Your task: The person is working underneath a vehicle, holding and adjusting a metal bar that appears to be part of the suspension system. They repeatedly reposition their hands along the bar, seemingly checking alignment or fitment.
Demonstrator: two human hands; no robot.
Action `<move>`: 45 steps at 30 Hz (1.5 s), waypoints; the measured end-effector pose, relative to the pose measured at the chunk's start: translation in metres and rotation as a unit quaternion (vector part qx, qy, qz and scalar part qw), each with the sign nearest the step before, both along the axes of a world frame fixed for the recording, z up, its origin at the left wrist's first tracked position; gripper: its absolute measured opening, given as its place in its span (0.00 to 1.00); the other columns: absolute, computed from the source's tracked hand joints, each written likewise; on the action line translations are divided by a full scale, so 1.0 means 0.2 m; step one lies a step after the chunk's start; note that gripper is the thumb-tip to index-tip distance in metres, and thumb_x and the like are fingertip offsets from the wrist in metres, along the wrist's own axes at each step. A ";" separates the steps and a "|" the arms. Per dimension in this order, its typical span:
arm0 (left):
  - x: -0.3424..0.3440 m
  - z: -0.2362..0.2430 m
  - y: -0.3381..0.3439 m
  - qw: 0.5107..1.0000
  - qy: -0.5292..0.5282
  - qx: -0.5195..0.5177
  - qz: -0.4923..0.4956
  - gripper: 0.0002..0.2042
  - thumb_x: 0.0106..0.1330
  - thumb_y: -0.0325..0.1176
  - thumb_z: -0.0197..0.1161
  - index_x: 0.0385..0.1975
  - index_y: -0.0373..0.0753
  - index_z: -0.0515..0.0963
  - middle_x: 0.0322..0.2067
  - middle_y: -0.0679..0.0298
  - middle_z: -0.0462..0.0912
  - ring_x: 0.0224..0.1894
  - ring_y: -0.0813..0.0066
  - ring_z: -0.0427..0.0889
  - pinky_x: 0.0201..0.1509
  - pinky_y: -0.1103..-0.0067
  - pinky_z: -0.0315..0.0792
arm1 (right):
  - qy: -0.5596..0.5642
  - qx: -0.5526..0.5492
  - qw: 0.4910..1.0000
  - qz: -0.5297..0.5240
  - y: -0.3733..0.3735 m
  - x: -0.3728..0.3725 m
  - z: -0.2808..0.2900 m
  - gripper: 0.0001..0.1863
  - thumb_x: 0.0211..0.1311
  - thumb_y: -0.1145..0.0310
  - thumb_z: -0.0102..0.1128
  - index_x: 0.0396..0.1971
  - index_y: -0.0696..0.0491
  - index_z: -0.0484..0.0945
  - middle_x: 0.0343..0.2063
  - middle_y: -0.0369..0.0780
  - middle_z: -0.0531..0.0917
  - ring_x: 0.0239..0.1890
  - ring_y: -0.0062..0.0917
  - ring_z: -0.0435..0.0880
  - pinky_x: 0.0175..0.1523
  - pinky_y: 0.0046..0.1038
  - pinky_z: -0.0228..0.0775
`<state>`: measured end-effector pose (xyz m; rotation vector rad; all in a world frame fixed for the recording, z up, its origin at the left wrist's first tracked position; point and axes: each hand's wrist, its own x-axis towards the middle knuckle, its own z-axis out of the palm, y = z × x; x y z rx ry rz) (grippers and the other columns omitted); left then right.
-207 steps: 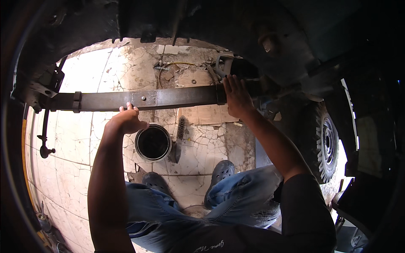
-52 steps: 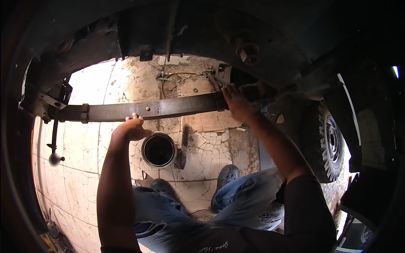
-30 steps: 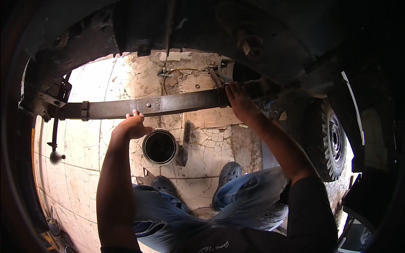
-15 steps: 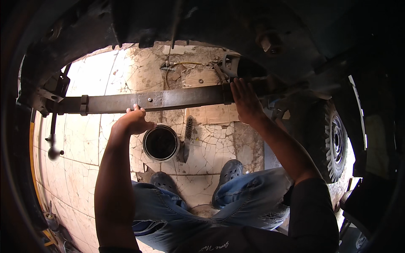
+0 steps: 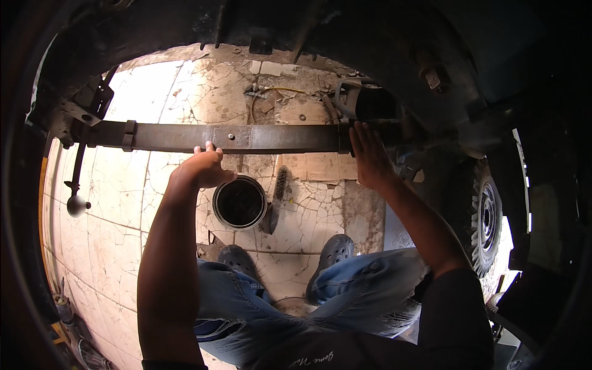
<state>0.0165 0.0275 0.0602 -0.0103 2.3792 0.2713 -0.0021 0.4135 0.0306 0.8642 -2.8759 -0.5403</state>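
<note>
A long dark leaf spring (image 5: 283, 138) runs across the view under the vehicle, with a small bright pin near its middle and clamp bands around it. My left hand (image 5: 203, 168) is at its near edge left of the pin, fingertips touching the metal and thumb held apart. Toward the right end, my right hand (image 5: 372, 157) lies against the spring by the right clamp (image 5: 345, 138), fingers stretched out. Neither hand is closed around it. The left clamp (image 5: 129, 135) sits far from both hands.
Below the spring stand an open round can (image 5: 267, 200) with dark contents and a wire brush (image 5: 281, 182). Cardboard (image 5: 314, 167) lies on the cracked tile floor. Dark vehicle bodywork (image 5: 259, 24) hangs close ahead; a wheel (image 5: 487, 213) is at right, a hanging link (image 5: 78, 166) at left.
The view has shifted slightly, so the spring appears a little higher and more level. Both hands remain against the spring in nearly the same places.
</note>
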 end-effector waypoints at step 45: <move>0.01 -0.01 -0.02 1.000 0.010 0.004 0.000 0.44 0.57 0.54 0.64 0.67 0.34 0.52 0.69 0.44 0.44 0.71 0.44 0.44 0.71 0.64 0.52 | -0.013 -0.011 1.000 0.008 0.03 0.00 -0.01 0.45 0.46 0.70 0.61 0.65 0.65 0.50 0.67 0.53 0.53 0.71 0.42 0.49 0.73 0.42 0.40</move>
